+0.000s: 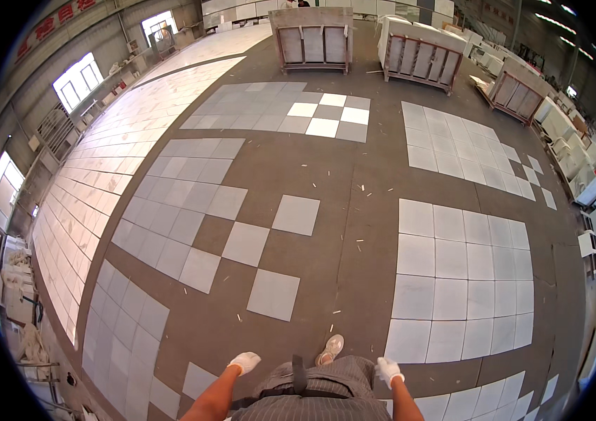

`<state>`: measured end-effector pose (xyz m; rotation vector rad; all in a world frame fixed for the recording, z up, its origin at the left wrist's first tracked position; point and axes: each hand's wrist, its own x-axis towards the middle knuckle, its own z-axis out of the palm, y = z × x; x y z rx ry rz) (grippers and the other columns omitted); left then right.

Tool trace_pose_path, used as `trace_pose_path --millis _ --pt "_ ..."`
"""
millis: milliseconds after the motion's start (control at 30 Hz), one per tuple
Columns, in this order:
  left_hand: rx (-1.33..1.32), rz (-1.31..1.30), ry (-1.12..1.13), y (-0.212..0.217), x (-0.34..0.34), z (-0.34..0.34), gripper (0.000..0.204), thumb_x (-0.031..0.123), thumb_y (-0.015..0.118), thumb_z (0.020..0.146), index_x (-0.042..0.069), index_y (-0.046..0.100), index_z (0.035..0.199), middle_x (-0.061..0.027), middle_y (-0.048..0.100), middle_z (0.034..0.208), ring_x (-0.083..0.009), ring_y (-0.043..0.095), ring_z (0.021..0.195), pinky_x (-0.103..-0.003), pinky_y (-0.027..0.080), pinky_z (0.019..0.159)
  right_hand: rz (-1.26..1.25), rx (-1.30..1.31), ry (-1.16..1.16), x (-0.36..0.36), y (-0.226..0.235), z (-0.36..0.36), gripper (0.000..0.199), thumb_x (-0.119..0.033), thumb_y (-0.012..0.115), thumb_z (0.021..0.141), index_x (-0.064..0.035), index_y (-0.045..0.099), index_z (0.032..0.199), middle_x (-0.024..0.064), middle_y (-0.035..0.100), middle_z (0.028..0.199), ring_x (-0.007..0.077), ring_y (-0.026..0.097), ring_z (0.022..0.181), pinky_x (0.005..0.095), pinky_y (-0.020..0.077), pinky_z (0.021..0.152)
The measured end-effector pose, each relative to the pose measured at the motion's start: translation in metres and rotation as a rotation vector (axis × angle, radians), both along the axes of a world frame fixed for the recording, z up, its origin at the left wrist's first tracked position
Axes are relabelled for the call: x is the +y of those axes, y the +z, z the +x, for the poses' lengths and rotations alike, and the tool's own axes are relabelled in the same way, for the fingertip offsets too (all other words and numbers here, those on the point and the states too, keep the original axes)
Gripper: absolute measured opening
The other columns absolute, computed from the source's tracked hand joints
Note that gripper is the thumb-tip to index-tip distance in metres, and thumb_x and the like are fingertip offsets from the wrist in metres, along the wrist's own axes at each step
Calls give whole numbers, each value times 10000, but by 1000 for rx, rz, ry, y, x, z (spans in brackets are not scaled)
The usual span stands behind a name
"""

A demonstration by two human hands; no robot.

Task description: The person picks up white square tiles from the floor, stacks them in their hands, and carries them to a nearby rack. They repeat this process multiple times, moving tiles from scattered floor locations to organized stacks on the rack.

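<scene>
My left hand point(245, 362), in a white glove, hangs away from my body over the dark floor. Its fingers look loosely bent, with nothing visible in them. On the other side, my right hand point(388, 372), also white-gloved, hangs loosely open beside my grey striped clothing point(319, 390); I see no object in it. Neither hand touches a slab. Nearest the left is a square grey slab point(198, 379) on the floor. The right is close to a block of pale square slabs point(408, 339) laid edge to edge. One light shoe point(331, 349) shows ahead of me.
More grey slabs point(180, 188) lie in grids to the left, a few singly, like this one point(273, 294). Beyond them stretches a long veined stone layout point(94, 168). Crated slab stacks point(312, 43) stand at the back. Small pale scraps point(360, 241) litter the floor point(333, 274).
</scene>
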<state>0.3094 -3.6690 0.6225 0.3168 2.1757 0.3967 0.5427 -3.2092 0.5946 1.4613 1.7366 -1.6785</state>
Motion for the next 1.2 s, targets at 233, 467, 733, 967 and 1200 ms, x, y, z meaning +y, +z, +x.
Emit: trace_pose_path --millis 233,467,733,967,1200 --pt "-148 -33 307 -56 25 -89 397 305 457 907 27 677 1088 -204 650 1162 -366 614 1107 -427 476 947 -28 332 -90 102 32 -247 440 -352 542 965 -43 578 1277 91 696 941 160 656 745 282 493 610" --pt "-216 58 28 -94 117 -193 370 311 503 920 51 670 1124 -195 638 1205 -361 566 1184 -429 445 996 -198 364 181 105 40 -442 453 -312 524 987 -26 528 1339 101 683 1054 165 653 863 293 515 763" --pt "248 199 -58 -106 181 -494 399 317 505 922 9 636 1138 -188 673 1050 -329 653 907 -396 511 847 201 264 273 235 -44 -551 435 -290 562 954 25 577 1255 125 681 986 179 662 814 307 532 713" --pt "-150 667 890 112 437 -720 458 393 536 969 43 574 1261 -84 670 1037 -170 643 878 -322 510 815 35 222 -42 293 23 -677 433 -276 532 961 36 580 1257 96 671 963 153 635 786 299 528 749" --pt "-508 744 594 120 601 -812 423 342 491 1005 33 554 1286 -118 639 1163 -191 621 1049 -330 492 915 369 126 339 361 26 -837 448 -377 540 931 -37 649 1200 179 653 1203 318 594 1172 361 433 1019"
